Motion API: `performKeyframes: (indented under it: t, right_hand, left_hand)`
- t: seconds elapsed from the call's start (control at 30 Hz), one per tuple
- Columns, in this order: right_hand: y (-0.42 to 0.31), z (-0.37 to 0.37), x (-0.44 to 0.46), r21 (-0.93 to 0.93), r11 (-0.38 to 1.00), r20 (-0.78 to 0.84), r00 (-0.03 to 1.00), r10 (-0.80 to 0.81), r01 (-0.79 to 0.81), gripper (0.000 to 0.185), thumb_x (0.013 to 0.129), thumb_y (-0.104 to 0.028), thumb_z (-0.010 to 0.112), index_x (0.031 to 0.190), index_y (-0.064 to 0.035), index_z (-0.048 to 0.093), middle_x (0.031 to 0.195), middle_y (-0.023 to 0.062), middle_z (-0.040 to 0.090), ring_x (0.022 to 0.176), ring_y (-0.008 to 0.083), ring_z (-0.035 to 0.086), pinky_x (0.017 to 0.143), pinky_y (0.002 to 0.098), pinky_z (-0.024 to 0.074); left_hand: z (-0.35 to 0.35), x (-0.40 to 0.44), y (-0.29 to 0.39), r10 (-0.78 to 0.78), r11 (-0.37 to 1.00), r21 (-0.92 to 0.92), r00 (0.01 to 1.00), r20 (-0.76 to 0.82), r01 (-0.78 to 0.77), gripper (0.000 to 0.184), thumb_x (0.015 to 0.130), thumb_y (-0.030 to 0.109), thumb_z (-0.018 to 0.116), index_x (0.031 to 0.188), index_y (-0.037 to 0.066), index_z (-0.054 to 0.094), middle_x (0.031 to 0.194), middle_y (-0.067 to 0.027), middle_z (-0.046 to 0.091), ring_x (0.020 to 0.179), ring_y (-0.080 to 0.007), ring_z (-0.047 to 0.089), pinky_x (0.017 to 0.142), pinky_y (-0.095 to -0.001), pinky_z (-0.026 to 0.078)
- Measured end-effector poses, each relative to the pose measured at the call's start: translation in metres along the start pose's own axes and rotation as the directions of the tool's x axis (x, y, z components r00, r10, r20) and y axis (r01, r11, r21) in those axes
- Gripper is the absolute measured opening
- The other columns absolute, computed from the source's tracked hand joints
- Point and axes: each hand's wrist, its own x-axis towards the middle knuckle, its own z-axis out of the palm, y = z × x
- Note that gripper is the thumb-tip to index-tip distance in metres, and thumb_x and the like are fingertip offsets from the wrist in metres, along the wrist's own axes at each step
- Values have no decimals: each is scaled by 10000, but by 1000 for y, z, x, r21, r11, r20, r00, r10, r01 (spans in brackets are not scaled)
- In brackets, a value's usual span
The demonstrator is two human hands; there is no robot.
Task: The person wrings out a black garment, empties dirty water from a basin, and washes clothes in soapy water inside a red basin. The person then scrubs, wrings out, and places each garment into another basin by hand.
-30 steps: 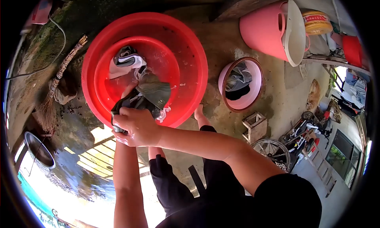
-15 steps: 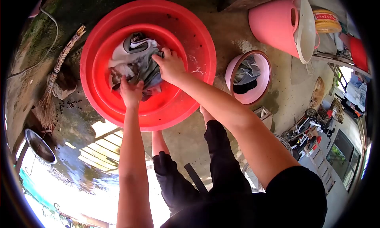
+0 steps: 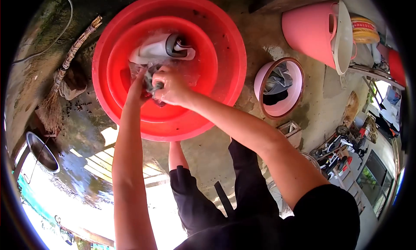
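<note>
A large red basin (image 3: pixel 232 63) stands in front of me, holding water and wet clothes. My right hand (image 3: pixel 171 87) is closed round a bunched grey garment (image 3: pixel 151 76), part of which sticks out of the fist. My left hand (image 3: pixel 137 87) presses close on the left side of the same bunch; its fingers are partly hidden and blurred. Just beyond both hands, the white part of the clothing (image 3: pixel 149 50), with a grey-edged dark opening, lies in the water.
A pink bucket (image 3: pixel 259 83) with a brown rim, holding grey and black clothes, stands right of the basin. A larger pink tub (image 3: pixel 307 33) lies behind it. On the left are a straw broom (image 3: pixel 52 107) and a metal bowl (image 3: pixel 41 152). The concrete floor is wet.
Both hands have drawn together and bunched the grey garment between them. The right hand moved left and closed up. The white cloth now lies separately spread at the far side.
</note>
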Motion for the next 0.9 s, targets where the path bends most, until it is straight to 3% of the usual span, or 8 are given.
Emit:
performKeyframes:
  t: [0.23,0.47,0.57,0.6,0.7,0.77,0.87,0.9]
  right_hand:
    - [-137,2,-36,8,959,-89,955,-282,283,203,551,-37,637,708,-81,516,842,75,482,826,260,496,619,368,440]
    - [-88,-7,11,-228,913,-165,911,-379,339,210,600,-270,646,716,-125,548,779,66,522,655,246,563,525,359,457]
    - [-20,-43,33,-460,878,-153,963,-222,130,204,639,-293,638,721,-126,552,773,69,532,631,256,562,524,375,456]
    - [-5,-58,29,-513,845,-119,963,-242,149,207,659,-301,636,731,-125,553,780,70,536,624,258,560,525,382,455]
    - [-2,-94,15,-582,813,-45,998,-32,0,169,683,-259,622,776,-130,566,874,90,524,740,271,565,581,392,471]
    - [2,-91,-2,-663,738,-41,978,-204,126,145,701,-209,621,802,-126,558,974,115,495,888,303,515,688,416,450]
    - [19,-54,-15,-830,554,152,981,117,62,299,758,-166,565,1055,-178,530,1289,175,313,1120,405,376,853,519,355]
    - [29,-39,-16,-829,558,187,948,257,12,401,790,-144,523,1178,-231,470,1373,176,195,1172,429,327,894,525,332]
  left_hand:
    - [8,-86,-3,126,874,-476,903,411,94,328,848,235,504,1137,82,479,956,-44,572,803,-163,572,664,-291,486]
    - [46,-87,-23,208,761,-628,978,-2,-163,278,852,196,475,1108,88,475,953,-49,567,785,-170,581,630,-299,500]
    - [49,-101,-21,297,904,-293,950,-96,-312,227,848,154,450,1061,80,477,940,-54,564,783,-184,587,595,-319,512]
    - [72,-135,-1,268,956,-33,917,-295,-290,224,845,173,485,1039,62,488,915,-58,566,782,-179,587,583,-322,511]
    - [37,-100,-5,401,913,238,836,-376,-331,420,834,290,538,1146,20,460,1020,-109,547,904,-228,571,745,-333,493]
    - [16,-52,-18,773,581,699,551,-315,-416,511,795,374,570,1174,51,457,958,-147,591,886,-327,583,775,-400,470]
    - [20,-15,-25,813,150,983,579,-60,-109,767,736,438,613,1310,42,293,1247,-231,403,1221,-376,310,896,-453,389]
    - [16,-4,-31,809,153,983,584,-65,-102,767,736,438,613,1310,42,293,1247,-231,403,1221,-376,310,896,-453,389]
